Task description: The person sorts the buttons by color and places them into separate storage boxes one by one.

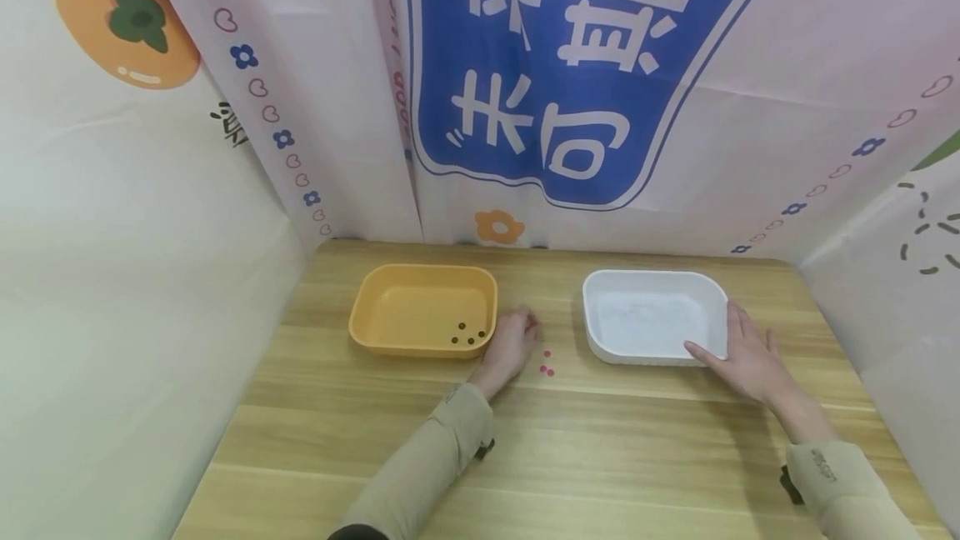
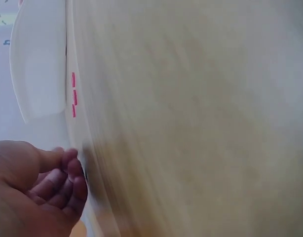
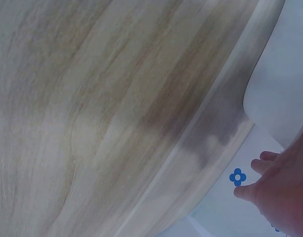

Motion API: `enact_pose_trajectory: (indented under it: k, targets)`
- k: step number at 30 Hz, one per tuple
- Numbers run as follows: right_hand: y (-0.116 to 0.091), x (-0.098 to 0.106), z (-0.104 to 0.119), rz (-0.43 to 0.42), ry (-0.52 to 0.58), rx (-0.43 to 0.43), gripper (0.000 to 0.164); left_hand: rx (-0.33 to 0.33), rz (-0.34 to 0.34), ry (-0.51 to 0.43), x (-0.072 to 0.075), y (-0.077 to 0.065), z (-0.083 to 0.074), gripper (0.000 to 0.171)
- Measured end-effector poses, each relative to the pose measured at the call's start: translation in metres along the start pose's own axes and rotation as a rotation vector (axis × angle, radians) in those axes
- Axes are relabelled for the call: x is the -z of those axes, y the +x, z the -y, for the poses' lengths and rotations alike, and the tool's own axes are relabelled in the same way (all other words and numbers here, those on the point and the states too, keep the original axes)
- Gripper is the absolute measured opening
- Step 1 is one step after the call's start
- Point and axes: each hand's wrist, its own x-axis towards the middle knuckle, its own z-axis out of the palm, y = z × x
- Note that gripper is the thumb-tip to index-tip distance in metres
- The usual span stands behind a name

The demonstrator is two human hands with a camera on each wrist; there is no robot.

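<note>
My left hand [image 1: 512, 342] is low over the table, just right of the yellow tray [image 1: 423, 270]. In the left wrist view its fingers [image 2: 78, 190] are curled, with thumb and index tips close together. A thin dark sliver [image 2: 86, 170] shows by the fingertips; whether it is pinched cannot be told. Several small dark round pieces [image 1: 462, 326] lie in the yellow tray's right front corner. Three small red discs [image 1: 547, 354] lie right of this hand. My right hand [image 1: 753, 363] rests at the white tray's [image 1: 645, 357] front right corner, thumb at the front rim, fingers mostly straight along the side.
Both trays stand toward the back of the wooden table [image 1: 600, 457]. Behind it hangs a printed cloth [image 1: 465, 215], and pale sheets rise at both sides. Bare wood shows between the trays and in front of them.
</note>
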Motion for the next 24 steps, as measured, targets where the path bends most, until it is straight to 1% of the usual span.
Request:
enact_pose_trajectory:
  k: [4, 5, 8, 11, 15, 17, 21, 24]
  targets:
    - [0.0, 0.001, 0.001, 0.002, 0.003, 0.0, 0.122, -0.035, -0.002, -0.059, 0.002, -0.004, -0.002, 0.015]
    - [0.0, 0.001, 0.001, 0.003, 0.002, 0.0, 0.122, -0.048, -0.002, -0.086, 0.002, -0.005, -0.003, 0.015]
    - [0.0, 0.001, 0.001, 0.004, 0.0, -0.002, 0.122, -0.101, -0.015, -0.115, 0.003, -0.008, -0.008, 0.016]
    - [0.0, 0.0, 0.0, 0.004, -0.002, -0.004, 0.122, -0.137, 0.002, -0.136, 0.005, -0.011, -0.014, 0.019]
    - [0.0, 0.0, 0.0, 0.003, 0.0, -0.003, 0.122, -0.153, 0.042, -0.148, 0.008, -0.012, -0.022, 0.02]
    - [-0.001, 0.0, 0.001, 0.001, 0.002, -0.003, 0.122, -0.16, 0.052, -0.146, 0.01, -0.014, -0.025, 0.02]
    - [-0.001, 0.001, 0.002, -0.001, 0.003, -0.003, 0.122, -0.187, 0.044, -0.154, 0.014, -0.017, -0.029, 0.017]
    - [0.0, 0.0, 0.001, -0.001, 0.005, -0.003, 0.122, -0.196, 0.021, -0.168, 0.017, -0.019, -0.032, 0.014]
